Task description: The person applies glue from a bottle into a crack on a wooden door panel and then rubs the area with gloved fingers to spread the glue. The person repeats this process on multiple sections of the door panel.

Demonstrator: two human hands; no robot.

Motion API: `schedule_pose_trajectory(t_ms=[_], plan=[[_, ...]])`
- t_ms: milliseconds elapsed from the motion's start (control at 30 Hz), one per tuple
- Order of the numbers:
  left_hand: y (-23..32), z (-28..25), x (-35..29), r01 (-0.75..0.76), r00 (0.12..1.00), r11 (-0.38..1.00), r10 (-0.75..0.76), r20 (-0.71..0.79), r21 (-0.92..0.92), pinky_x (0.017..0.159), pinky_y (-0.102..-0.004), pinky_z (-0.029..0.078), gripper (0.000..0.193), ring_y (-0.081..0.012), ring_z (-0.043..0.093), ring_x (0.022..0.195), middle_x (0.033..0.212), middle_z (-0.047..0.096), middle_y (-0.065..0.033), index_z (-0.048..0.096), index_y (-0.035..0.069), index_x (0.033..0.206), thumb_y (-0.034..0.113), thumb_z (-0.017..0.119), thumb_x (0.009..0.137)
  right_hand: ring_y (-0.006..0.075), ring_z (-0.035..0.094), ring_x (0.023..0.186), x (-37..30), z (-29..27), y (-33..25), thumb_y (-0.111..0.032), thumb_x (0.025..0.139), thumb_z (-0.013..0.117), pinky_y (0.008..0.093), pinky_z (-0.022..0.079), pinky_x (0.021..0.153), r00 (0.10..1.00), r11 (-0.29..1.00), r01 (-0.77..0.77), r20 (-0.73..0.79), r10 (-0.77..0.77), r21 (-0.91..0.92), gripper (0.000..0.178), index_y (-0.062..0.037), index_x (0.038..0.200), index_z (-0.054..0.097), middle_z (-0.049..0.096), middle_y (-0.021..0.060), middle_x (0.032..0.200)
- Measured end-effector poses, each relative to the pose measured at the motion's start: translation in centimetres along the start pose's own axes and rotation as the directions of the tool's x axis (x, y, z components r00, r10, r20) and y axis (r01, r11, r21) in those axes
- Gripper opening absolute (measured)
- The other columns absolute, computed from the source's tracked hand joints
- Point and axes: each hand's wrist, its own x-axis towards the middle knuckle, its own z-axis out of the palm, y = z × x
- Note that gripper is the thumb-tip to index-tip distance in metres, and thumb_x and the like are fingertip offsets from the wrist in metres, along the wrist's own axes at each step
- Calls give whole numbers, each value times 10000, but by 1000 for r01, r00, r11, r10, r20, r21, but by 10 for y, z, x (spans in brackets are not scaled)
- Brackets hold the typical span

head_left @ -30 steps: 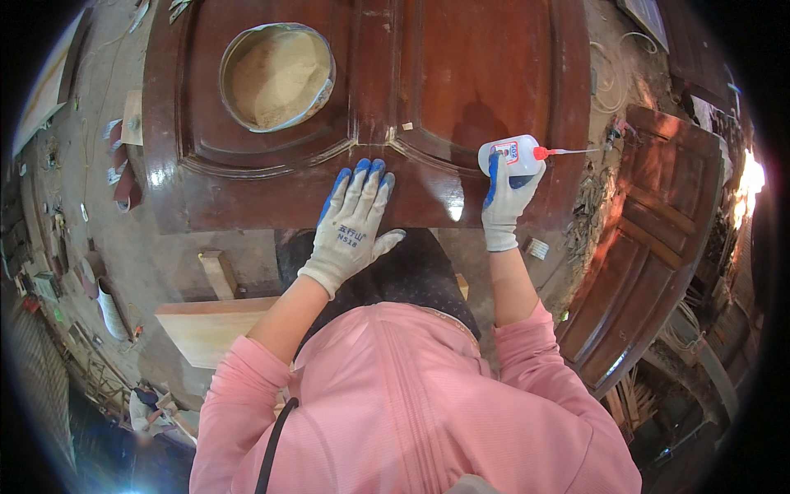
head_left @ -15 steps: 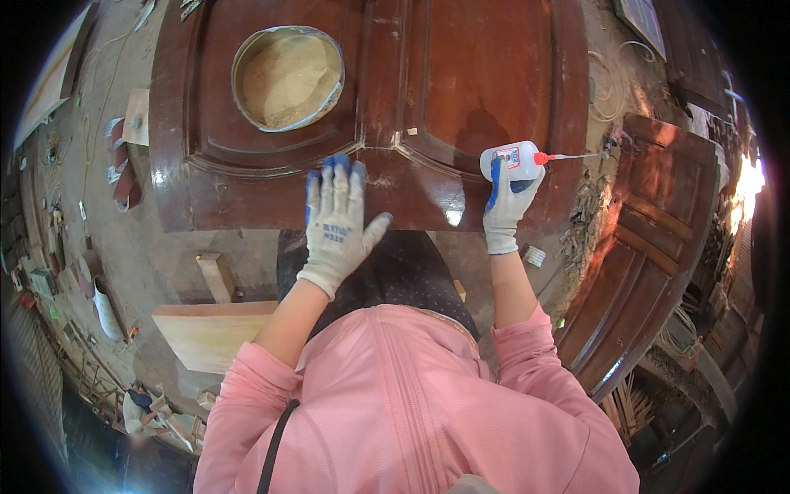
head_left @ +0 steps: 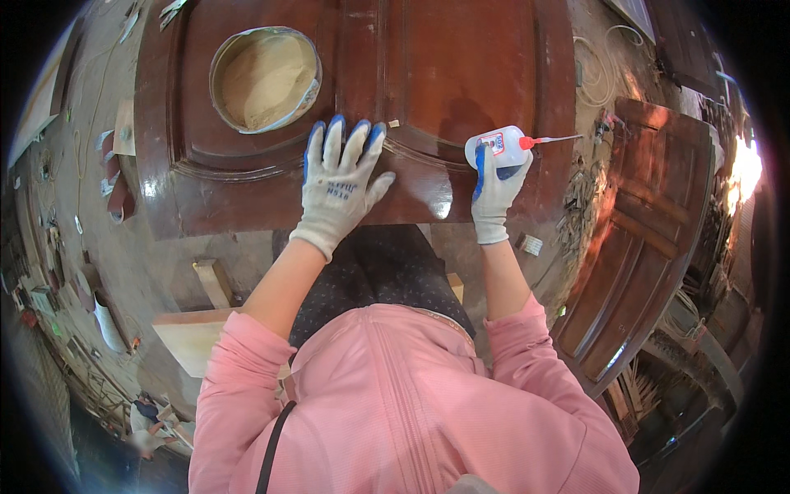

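Observation:
A dark reddish-brown panelled wooden door [head_left: 280,202] lies flat before me. My left hand [head_left: 341,177], in a white glove with blue fingertips, is over its near rail, palm down with fingers spread and nothing held. In my right hand [head_left: 497,185], gloved the same way, is a white plastic glue bottle [head_left: 504,146]. It is tilted on its side, its red cap and thin clear nozzle pointing right. A small light chip of wood [head_left: 393,123] rests on the door's middle, just beyond my left fingertips. Fine tan powder fills much of a round tub [head_left: 265,80] farther left on the door.
Another panelled door [head_left: 638,239] leans at the right, beside wood scraps and a coiled hose [head_left: 599,78]. Pale boards [head_left: 188,337] and a wood block [head_left: 212,281] lie left of my legs. A strip of brown sandpaper [head_left: 120,185] hangs at the left. Another person [head_left: 146,424] is at lower left.
My left hand has moved slightly right and away from me across the door, its fingers spreading wider. The bottle stays in my right hand. The whole view has shifted a little.

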Motion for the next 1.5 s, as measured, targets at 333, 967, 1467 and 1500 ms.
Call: schedule_pose_trajectory(t_ms=[333,967,1467,1500], plan=[[4,-10,-15,-85,991,994,91,102,-65,1247,-602,239,590,-390,403,1423,1498,493,-92,597,313,1468,471,709,911,202,552,1218,-2,-2,1,-120,911,821,379,466,1064,1000,1000,-3,3,3,-20,606,-57,1401,469,556,89,1292],[53,2,-18,-203,946,894,285,155,-400,1291,-512,205,744,-341,381,1514,1573,473,-176,518,36,1478,493,688,917,207,562,1201,0,-6,10,-96,889,826,385,463,1058,1000,999,16,9,-16,-34,620,-49,1399,475,564,94,1290],[-118,-93,56,230,946,971,-240,-219,-67,926,-448,479,261,-288,632,1053,1068,691,-69,733,125,1188,193,696,939,190,567,1189,1,-1,3,-94,896,816,360,476,1043,1000,1000,-13,0,13,13,617,-48,1406,473,557,84,1299],[-127,-94,60,208,965,978,-210,-158,-26,902,-433,484,236,-281,637,1031,1031,692,-45,738,144,1162,213,684,943,187,568,1187,1,-1,0,-93,897,818,359,483,1038,1000,1000,-17,-5,18,18,609,-48,1401,480,559,80,1295]])
